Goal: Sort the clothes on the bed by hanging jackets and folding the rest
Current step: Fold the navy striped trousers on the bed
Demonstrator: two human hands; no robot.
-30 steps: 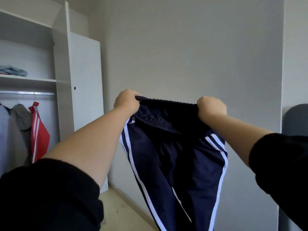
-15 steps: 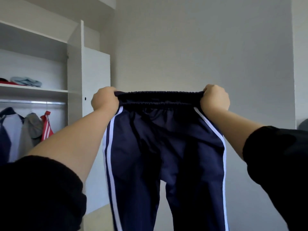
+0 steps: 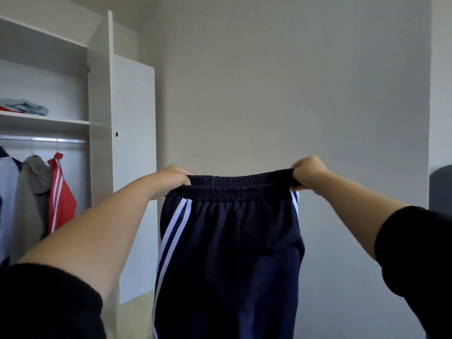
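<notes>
Navy white-striped track pants (image 3: 230, 253), hanging upright, waistband stretched.

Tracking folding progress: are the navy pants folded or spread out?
Spread, not folded: the navy pants hang down, left hand and right hand gripping the waistband.

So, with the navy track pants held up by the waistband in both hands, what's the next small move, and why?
Probably bring the left hand and right hand together, folding the track pants leg onto leg. They are pants, not a jacket, so they get folded, and they hang flat from the stretched waistband.
</notes>
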